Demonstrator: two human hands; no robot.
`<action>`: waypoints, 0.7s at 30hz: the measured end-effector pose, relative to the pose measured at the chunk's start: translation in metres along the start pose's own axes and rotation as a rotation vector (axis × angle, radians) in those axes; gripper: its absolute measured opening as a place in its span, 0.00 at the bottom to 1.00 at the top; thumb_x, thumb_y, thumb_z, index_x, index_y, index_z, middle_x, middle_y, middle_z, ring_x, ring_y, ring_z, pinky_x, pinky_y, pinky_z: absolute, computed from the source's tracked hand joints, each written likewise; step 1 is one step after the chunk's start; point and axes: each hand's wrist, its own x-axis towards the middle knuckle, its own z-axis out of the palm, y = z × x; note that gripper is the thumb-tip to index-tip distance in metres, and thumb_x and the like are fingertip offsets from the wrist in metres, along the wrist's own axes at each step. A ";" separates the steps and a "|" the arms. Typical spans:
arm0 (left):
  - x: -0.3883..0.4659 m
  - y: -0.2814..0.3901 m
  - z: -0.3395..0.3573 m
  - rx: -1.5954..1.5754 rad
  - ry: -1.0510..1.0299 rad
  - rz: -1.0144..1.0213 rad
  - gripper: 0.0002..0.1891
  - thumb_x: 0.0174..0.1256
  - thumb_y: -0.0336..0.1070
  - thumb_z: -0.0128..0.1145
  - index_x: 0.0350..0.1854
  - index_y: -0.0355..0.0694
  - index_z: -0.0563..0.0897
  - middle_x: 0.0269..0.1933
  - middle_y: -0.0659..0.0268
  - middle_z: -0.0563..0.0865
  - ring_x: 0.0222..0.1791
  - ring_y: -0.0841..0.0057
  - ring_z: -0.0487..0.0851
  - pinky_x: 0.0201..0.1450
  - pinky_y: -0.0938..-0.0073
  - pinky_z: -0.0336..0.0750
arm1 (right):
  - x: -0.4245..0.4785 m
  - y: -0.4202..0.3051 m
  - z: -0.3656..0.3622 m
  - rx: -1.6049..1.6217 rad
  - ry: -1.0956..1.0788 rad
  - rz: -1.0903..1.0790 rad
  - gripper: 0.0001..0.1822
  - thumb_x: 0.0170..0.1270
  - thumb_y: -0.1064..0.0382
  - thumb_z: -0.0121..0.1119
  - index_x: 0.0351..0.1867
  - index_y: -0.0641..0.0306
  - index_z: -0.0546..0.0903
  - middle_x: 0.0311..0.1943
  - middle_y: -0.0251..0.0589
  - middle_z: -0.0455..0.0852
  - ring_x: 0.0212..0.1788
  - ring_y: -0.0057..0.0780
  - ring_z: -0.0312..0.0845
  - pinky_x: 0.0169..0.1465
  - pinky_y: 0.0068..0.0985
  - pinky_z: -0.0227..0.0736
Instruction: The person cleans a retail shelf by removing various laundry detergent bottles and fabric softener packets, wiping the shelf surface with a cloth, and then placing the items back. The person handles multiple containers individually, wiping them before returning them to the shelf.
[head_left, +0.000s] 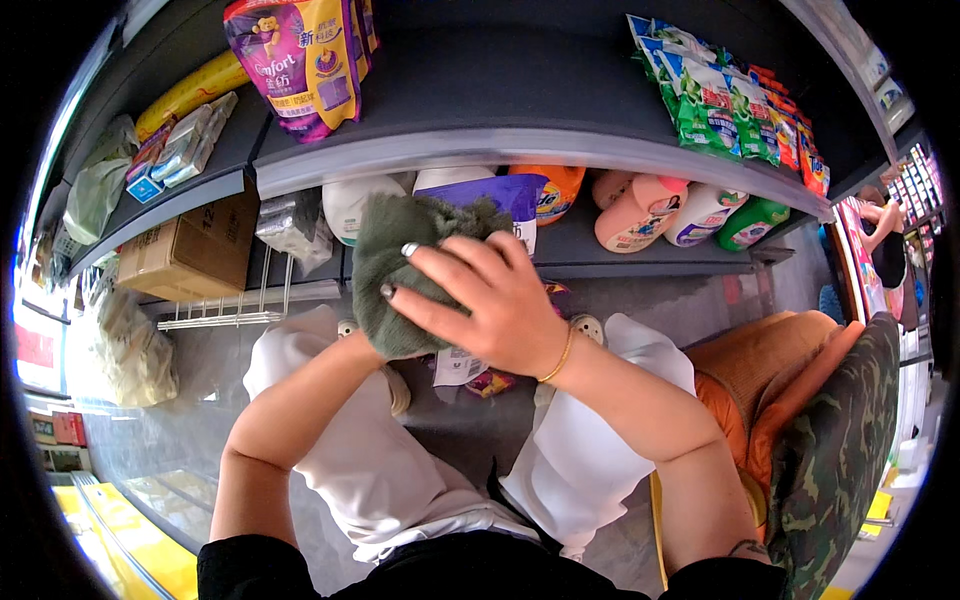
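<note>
A dark green terry cloth (401, 277) is bunched up in front of me. My right hand (480, 300) grips it from above, fingers spread across its folds. My left forearm (322, 390) reaches under the cloth, which covers my left hand, so its fingers and anything in them are hidden. Behind the cloth shows a purple and white package (517, 199), partly covered. Below my right hand, a white label with a barcode (459, 369) sticks out. A colourful packet (491, 382) is near it, low between my feet; the cloth and hand hide how these parts connect.
The upper dark shelf (487, 82) holds Comfort pouches (300, 75) and green detergent bags (716, 97). Detergent bottles (641, 214) stand on the lower shelf. A cardboard box (191, 247) and a wire rack (225, 319) are at left. A camouflage-covered seat (832, 435) stands close at right.
</note>
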 end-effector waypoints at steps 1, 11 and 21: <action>0.001 0.004 0.001 0.293 -0.030 0.085 0.32 0.58 0.36 0.63 0.67 0.44 0.66 0.65 0.60 0.69 0.65 0.67 0.67 0.69 0.65 0.61 | -0.001 -0.003 0.001 -0.009 0.009 -0.016 0.16 0.54 0.58 0.54 0.46 0.47 0.81 0.49 0.38 0.76 0.48 0.36 0.71 0.46 0.36 0.64; 0.016 0.035 0.017 -0.336 -0.045 -0.353 0.36 0.59 0.16 0.49 0.71 0.40 0.56 0.60 0.63 0.75 0.60 0.77 0.72 0.63 0.71 0.67 | -0.003 0.051 -0.008 -0.317 -0.001 0.277 0.20 0.52 0.64 0.54 0.49 0.48 0.81 0.50 0.37 0.77 0.49 0.35 0.71 0.48 0.36 0.61; 0.011 0.034 0.000 -0.360 0.114 -0.502 0.33 0.59 0.18 0.55 0.69 0.43 0.63 0.60 0.66 0.75 0.59 0.78 0.72 0.61 0.73 0.68 | -0.017 0.029 -0.027 -0.179 -0.046 0.010 0.18 0.53 0.58 0.53 0.46 0.40 0.84 0.52 0.35 0.77 0.49 0.34 0.71 0.50 0.37 0.63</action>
